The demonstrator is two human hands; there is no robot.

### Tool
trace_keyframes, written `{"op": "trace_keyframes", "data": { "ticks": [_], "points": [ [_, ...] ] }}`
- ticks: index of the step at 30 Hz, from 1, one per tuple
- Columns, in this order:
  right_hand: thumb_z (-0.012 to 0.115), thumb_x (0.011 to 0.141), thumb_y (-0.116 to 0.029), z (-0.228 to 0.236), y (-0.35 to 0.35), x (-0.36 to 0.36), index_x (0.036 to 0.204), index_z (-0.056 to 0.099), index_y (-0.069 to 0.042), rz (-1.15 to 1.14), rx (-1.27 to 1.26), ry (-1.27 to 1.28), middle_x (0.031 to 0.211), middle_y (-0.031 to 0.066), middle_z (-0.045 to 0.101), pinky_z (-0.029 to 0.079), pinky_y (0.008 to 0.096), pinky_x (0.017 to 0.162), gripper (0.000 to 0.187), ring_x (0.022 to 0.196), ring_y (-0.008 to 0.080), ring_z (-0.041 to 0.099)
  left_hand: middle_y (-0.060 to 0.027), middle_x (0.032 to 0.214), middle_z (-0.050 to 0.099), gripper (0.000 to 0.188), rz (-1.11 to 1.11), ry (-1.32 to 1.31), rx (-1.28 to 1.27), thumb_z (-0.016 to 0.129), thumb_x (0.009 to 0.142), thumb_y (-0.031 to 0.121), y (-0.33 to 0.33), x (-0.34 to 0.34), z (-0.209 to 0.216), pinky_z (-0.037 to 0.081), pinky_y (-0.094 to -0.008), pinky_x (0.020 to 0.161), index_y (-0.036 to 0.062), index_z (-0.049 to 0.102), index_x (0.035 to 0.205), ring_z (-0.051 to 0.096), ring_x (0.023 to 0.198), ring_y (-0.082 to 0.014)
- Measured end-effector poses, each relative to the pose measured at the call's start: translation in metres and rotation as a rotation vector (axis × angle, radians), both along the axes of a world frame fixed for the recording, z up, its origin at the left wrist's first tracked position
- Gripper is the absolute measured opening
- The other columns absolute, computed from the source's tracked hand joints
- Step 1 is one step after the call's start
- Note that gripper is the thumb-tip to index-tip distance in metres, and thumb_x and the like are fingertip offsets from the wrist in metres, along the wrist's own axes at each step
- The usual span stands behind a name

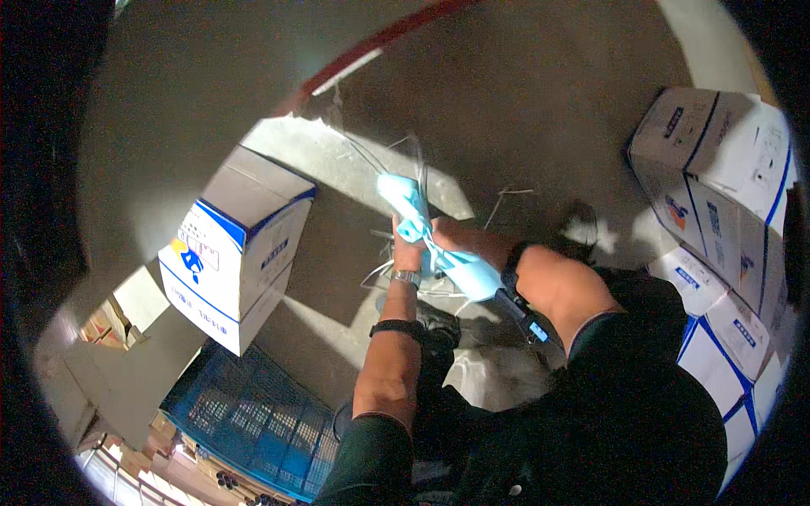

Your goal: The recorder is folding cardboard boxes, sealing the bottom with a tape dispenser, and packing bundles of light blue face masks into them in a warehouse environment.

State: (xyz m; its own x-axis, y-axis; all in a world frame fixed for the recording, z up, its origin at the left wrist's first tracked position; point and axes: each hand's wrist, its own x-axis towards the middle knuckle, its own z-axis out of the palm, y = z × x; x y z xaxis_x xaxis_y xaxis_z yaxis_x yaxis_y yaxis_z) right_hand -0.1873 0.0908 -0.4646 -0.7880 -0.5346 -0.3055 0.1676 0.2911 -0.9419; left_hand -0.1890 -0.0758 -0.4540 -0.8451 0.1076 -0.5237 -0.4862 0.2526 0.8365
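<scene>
Both hands meet at the narrow, twisted middle of a crumpled light blue wrap [468,274], thin like plastic or cloth. My left hand [408,251] closes around it from below. Against its other side is my right hand [447,234], its fingers partly hidden by the wrap. One end of the wrap sticks up beyond the hands. Its wider end runs down toward my right forearm and meets a black device [530,325] with a small lit display. What lies inside the wrap cannot be seen.
A white and blue carton [202,266] stands at left, above a blue mesh crate [253,413]. More cartons [709,181] are stacked at right. Loose pale straps [510,192] lie on the concrete floor around my hands. A red edge [371,46] crosses the far side.
</scene>
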Motion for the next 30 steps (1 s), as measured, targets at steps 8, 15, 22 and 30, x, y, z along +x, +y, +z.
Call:
{"op": "trace_keyframes", "data": {
  "ticks": [8, 15, 22, 30],
  "points": [
    [0.060, 0.077, -0.022, 0.130, 0.017, 0.014, 0.100, 0.062, 0.003, -0.062, 0.248, -0.156, 0.099, 0.0286, 0.064, 0.048, 0.0453, 0.083, 0.034, 0.095, 0.0377, 0.063, -0.0044, 0.079, 0.068, 0.022, -0.189, -0.097, -0.069, 0.074, 0.067, 0.014, 0.010, 0.016, 0.124, 0.048, -0.0340, 0.063, -0.0006, 0.069, 0.083, 0.060, 0.069, -0.0170],
    [0.069, 0.079, -0.018, 0.291, -0.001, 0.054, 0.106, 0.063, 0.001, -0.541, 0.066, -0.248, 0.096, 0.0155, 0.068, 0.050, 0.0350, 0.080, 0.034, 0.093, 0.0232, 0.065, -0.0026, 0.081, 0.068, 0.016, 0.272, 0.155, 0.108, 0.063, 0.069, 0.001, 0.022, 0.058, 0.262, 0.048, -0.0310, 0.062, -0.0010, 0.068, 0.084, 0.062, 0.070, -0.0130],
    [0.068, 0.086, -0.025, 0.454, -0.022, 0.094, 0.130, 0.051, -0.003, -0.211, -0.359, 0.015, 0.117, 0.0141, 0.062, 0.047, 0.0322, 0.090, 0.052, 0.104, 0.0189, 0.059, -0.0127, 0.109, 0.065, 0.043, 0.399, 0.497, 0.197, 0.054, 0.072, -0.009, -0.047, 0.094, 0.402, 0.052, -0.0337, 0.082, -0.0052, 0.060, 0.115, 0.064, 0.095, -0.0221],
    [0.062, 0.091, -0.028, 0.544, 0.034, 0.093, 0.118, 0.060, -0.002, -0.366, -0.427, 0.430, 0.105, 0.0090, 0.066, 0.051, 0.0292, 0.077, 0.038, 0.088, 0.0165, 0.063, -0.0123, 0.098, 0.066, 0.022, 0.010, 1.277, -0.377, 0.060, 0.086, 0.012, -0.214, 0.088, 0.562, 0.054, -0.0368, 0.072, -0.0021, 0.063, 0.103, 0.064, 0.085, -0.0226]
  ]
}}
